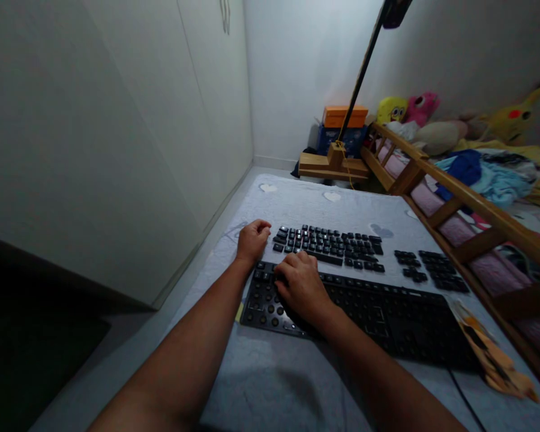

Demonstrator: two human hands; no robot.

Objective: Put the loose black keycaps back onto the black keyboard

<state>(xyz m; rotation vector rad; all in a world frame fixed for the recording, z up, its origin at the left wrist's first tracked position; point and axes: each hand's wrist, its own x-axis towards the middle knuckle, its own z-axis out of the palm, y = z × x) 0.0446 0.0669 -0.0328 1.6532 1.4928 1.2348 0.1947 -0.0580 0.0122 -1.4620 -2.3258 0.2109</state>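
A black keyboard (414,327) lies on the pale cloth, many of its key positions bare, with a few caps in place at its upper left corner. My right hand (302,285) is over the keyboard's left part, fingers bent and drawn together; whatever is at the fingertips is hidden. Just beyond the keyboard's left end, my left hand (252,241) is closed, its thumb and fingers pressed together beside the loose keycaps (324,241). Whether a small cap is in it I cannot make out. The loose keycaps lie in rows behind the keyboard, including a long spacebar (324,258).
Further keycap groups (443,270) lie to the right. An orange cloth with a dark tool (495,360) and the keyboard's cable (465,399) are at the right end. A wooden bed rail (481,225) borders the right; a white cabinet (162,120) stands left.
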